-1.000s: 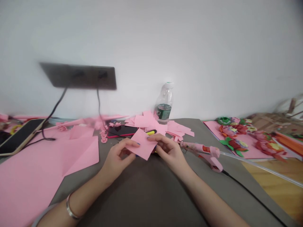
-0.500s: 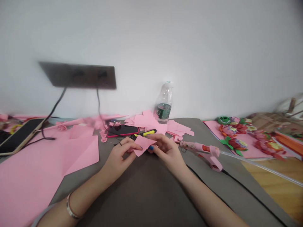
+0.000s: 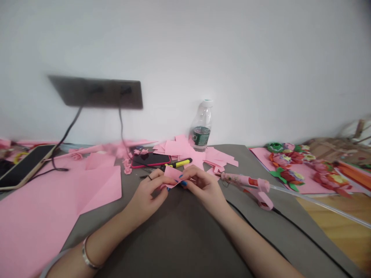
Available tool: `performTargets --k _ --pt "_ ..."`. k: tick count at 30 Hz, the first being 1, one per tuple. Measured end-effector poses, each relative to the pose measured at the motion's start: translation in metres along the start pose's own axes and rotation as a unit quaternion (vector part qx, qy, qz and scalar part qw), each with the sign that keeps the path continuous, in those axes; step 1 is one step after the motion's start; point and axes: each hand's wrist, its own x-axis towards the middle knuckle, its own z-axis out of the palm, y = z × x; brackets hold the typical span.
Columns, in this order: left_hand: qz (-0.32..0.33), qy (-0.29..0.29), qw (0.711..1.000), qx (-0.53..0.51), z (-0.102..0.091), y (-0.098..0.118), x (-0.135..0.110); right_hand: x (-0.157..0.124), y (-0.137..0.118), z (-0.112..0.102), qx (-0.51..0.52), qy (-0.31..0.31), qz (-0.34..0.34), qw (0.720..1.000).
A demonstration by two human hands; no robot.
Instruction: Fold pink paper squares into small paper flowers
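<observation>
Both hands meet over the grey mat (image 3: 185, 231) near its far edge. My left hand (image 3: 147, 193) and my right hand (image 3: 203, 185) pinch a small pink paper piece (image 3: 173, 175) between them, folded down to a narrow shape. Fingers of both hands are closed on its edges. A silver bracelet sits on my left wrist. Just beyond the hands lie a yellow-and-black cutter (image 3: 178, 163) and a heap of pink paper squares (image 3: 214, 156).
A pink glue gun (image 3: 249, 184) with a black cord lies right of my right hand. A phone in a red case (image 3: 150, 159) and a plastic bottle (image 3: 200, 125) stand behind. Large pink sheets (image 3: 43, 200) cover the left; paper flowers (image 3: 290, 166) lie at the right.
The pink square has been folded smaller, from a flat diamond to a narrow folded piece, and both hands have drawn closer together around it.
</observation>
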Motion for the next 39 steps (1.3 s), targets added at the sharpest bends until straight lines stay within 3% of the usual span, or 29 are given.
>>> performTargets --k 4,8,11,14,18,22,24,27,29,39 --pt "-0.042 0.006 0.997 -0.061 0.002 -0.004 0.0 0.0 -0.002 -0.001 -0.047 -0.008 -0.012 0.999" --pt "-0.136 0.084 0.967 -0.196 0.005 -0.012 0.0 -0.001 0.002 -0.002 -0.105 -0.007 -0.03 0.994" --pt "-0.158 0.115 0.958 -0.21 0.007 -0.018 0.001 -0.001 0.008 -0.001 -0.113 0.0 -0.033 0.993" --pt "-0.168 0.113 0.958 -0.203 0.008 -0.018 0.004 -0.001 0.014 0.003 -0.061 0.028 -0.015 0.998" --pt "-0.167 0.114 0.957 -0.208 0.011 -0.011 0.012 0.003 0.019 0.01 0.089 0.083 0.026 0.992" --pt "-0.167 0.114 0.95 -0.236 0.017 -0.007 0.023 0.011 0.025 0.018 0.149 0.089 0.09 0.981" --pt "-0.189 0.132 0.933 -0.276 0.023 -0.008 0.027 0.014 0.029 0.021 0.16 0.105 0.097 0.977" --pt "-0.212 0.175 0.887 -0.372 0.032 -0.009 0.031 0.016 0.032 0.023 0.151 0.102 0.076 0.98" --pt "-0.215 0.192 0.872 -0.396 0.035 -0.01 0.031 0.015 0.031 0.023 0.14 0.092 0.049 0.985" --pt "-0.222 0.207 0.855 -0.42 0.029 -0.013 0.023 0.005 0.015 0.02 -0.037 0.057 -0.069 0.995"
